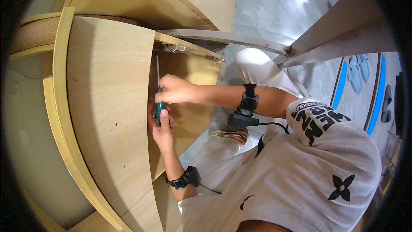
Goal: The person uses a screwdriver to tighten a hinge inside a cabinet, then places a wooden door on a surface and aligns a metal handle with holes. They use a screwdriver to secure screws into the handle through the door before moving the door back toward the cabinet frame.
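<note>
A screwdriver [160,106] with a dark green handle stands along the inner side of a pale wooden panel [111,86], its thin metal shaft pointing away from me. Wrapped about the front of the handle is my right hand [174,89], with the fingers closed. Just nearer to me, my left hand [163,129] grips the rear of the same handle, thumb laid along it. Part of the left fingers is hidden behind the handle and the panel edge. Beyond the shaft tip, a metal hinge [175,48] is fixed on the cabinet's wooden edge.
A second metal fitting [213,59] sits farther right on that edge. Small holes [116,124] mark the panel. A curved metal bar [231,37] and a wide metal beam [339,25] cross at upper right. Light blue slippers [355,75] lie on the floor at right.
</note>
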`<state>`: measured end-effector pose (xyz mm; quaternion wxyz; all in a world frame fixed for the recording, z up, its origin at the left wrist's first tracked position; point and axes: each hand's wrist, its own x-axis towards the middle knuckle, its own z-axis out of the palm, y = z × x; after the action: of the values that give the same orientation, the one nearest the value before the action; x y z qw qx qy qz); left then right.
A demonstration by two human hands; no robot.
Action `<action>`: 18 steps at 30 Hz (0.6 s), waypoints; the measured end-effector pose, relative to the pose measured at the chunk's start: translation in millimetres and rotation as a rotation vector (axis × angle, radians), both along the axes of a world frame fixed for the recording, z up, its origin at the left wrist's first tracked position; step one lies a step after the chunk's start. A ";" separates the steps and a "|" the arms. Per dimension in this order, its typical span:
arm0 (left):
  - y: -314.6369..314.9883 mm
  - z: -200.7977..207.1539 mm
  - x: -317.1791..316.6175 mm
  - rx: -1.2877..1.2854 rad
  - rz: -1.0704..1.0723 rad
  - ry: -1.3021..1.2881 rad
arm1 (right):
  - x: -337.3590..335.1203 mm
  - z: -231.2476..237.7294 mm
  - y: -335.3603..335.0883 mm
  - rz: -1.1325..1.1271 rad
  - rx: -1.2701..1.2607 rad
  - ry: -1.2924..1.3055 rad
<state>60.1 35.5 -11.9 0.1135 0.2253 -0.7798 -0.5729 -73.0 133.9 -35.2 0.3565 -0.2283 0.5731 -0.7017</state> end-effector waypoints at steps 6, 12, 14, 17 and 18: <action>1.1 2.8 -9.4 -0.013 -0.031 -0.002 | -8.8 -15.2 -11.9 -0.015 -0.014 0.019; -4.8 -0.7 -11.3 -0.022 -0.058 0.014 | -9.3 -14.7 -13.7 -0.036 -0.026 0.035; -4.8 -0.5 -10.7 -0.018 -0.056 0.020 | -9.0 -15.7 -15.4 -0.034 -0.019 0.035; -3.7 1.3 -10.9 -0.028 -0.062 0.013 | -7.4 -14.7 -14.4 -0.026 -0.015 0.020; -4.8 1.3 -10.7 -0.027 -0.065 0.009 | -6.7 -13.8 -13.9 -0.023 -0.017 0.008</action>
<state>49.3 30.6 -10.6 0.1014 0.1954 -0.7939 -0.5668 -79.7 120.1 -49.0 0.3444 -0.2273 0.5711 -0.7096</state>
